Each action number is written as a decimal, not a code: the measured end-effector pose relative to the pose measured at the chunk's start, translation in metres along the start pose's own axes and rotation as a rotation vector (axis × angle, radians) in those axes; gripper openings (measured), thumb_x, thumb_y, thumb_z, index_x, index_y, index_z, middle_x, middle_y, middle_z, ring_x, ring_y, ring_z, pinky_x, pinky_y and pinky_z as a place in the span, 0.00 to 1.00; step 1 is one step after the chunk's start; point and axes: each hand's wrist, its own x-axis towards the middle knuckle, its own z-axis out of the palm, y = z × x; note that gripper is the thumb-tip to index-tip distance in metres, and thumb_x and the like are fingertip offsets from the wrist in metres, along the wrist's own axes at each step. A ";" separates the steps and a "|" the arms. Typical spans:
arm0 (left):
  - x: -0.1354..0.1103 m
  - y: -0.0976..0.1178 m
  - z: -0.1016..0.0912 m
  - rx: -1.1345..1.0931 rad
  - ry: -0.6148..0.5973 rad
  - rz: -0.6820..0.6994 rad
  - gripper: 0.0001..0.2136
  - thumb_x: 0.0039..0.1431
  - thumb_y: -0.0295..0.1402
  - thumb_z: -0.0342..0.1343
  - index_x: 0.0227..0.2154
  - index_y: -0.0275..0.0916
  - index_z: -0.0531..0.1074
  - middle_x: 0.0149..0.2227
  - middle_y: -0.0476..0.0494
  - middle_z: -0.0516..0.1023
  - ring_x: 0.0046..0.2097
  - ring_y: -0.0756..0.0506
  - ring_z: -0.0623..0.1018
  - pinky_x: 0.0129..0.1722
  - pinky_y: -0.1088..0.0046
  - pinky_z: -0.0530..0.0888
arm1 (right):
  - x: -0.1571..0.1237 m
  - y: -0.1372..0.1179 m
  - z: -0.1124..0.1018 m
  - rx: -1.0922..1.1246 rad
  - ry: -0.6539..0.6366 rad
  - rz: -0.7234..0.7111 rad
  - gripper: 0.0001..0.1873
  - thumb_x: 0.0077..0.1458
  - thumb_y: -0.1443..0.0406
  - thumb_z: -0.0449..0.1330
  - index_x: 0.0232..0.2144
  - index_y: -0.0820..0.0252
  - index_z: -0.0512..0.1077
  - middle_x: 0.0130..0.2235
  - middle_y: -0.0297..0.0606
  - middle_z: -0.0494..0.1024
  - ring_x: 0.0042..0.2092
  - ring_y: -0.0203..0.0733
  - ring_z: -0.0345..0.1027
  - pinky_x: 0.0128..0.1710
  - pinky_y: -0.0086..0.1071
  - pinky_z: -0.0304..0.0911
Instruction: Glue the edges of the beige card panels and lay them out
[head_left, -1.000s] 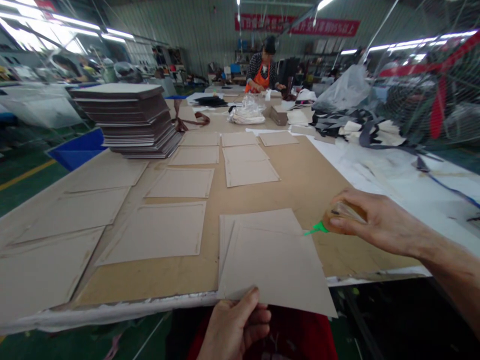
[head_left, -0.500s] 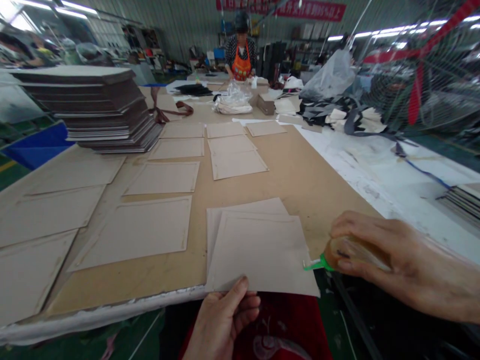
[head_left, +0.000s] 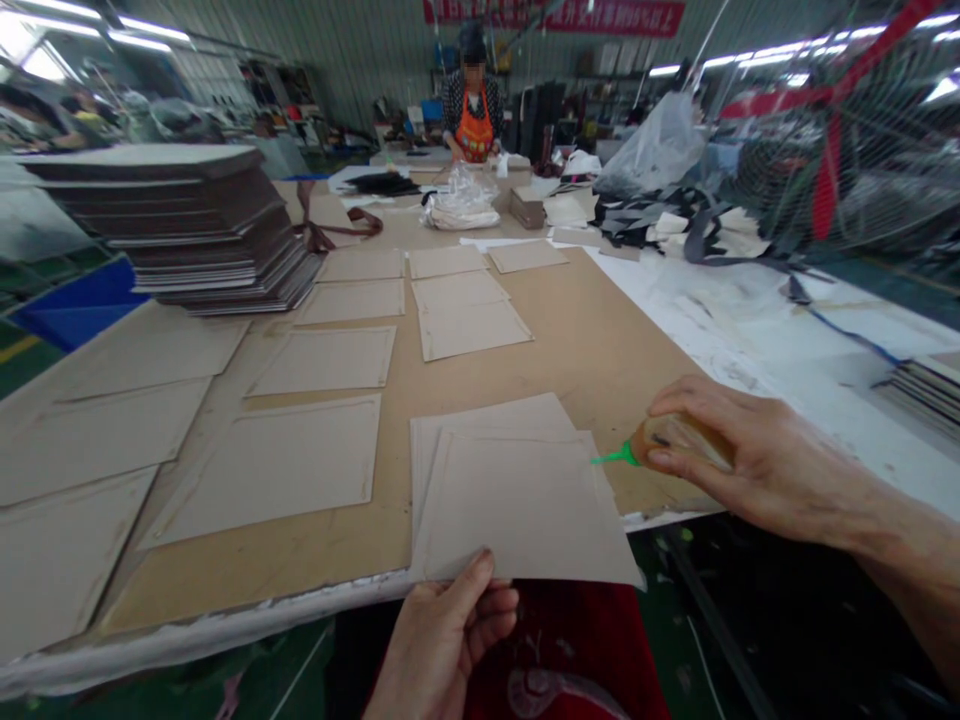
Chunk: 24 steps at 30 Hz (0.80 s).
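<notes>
My left hand [head_left: 457, 630] pinches the near edge of a beige sheet [head_left: 517, 510], thumb on top and fingers curled underneath. That sheet lies over another beige sheet [head_left: 540, 411], and its near edge sticks out past the table. In my right hand [head_left: 720, 460] is a squeeze bottle [head_left: 682, 437] of amber liquid with a green nozzle, gripped between thumb and fingers. The nozzle tip is at the sheet's right edge near the far corner; whether it touches cannot be made out. Faint glossy lines run along the sheet's edges.
More beige sheets [head_left: 277, 460] lie in rows across the brown tabletop [head_left: 600, 340]. A tall stack of dark-edged boards [head_left: 202, 230] stands at the left. Fabric scraps [head_left: 652, 222] and a fan [head_left: 832, 120] are at the right. A person in an orange apron [head_left: 474, 125] stands at the far end.
My right hand has moved the bottle away from me and slightly left, so the nozzle shifted from the sheet's near right side up towards its far right corner. My left hand keeps its hold.
</notes>
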 end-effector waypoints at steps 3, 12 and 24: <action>0.000 0.001 0.001 -0.008 0.018 -0.002 0.06 0.54 0.27 0.62 0.26 0.27 0.76 0.28 0.37 0.79 0.29 0.48 0.78 0.28 0.78 0.78 | -0.012 -0.010 -0.008 0.060 -0.087 0.022 0.14 0.64 0.52 0.52 0.42 0.53 0.68 0.44 0.37 0.72 0.41 0.46 0.69 0.39 0.39 0.64; -0.002 0.006 0.004 -0.016 0.059 -0.010 0.06 0.57 0.23 0.58 0.25 0.28 0.76 0.27 0.37 0.79 0.28 0.48 0.79 0.26 0.77 0.78 | -0.061 -0.024 -0.013 0.123 -0.163 0.006 0.15 0.63 0.56 0.55 0.52 0.46 0.65 0.50 0.35 0.70 0.43 0.48 0.70 0.35 0.36 0.69; -0.002 0.005 0.003 0.003 0.049 0.000 0.05 0.56 0.23 0.59 0.26 0.28 0.76 0.27 0.37 0.80 0.29 0.47 0.79 0.27 0.77 0.79 | -0.060 -0.021 -0.014 0.155 -0.198 0.052 0.12 0.63 0.55 0.55 0.48 0.46 0.67 0.48 0.35 0.71 0.43 0.48 0.69 0.36 0.37 0.69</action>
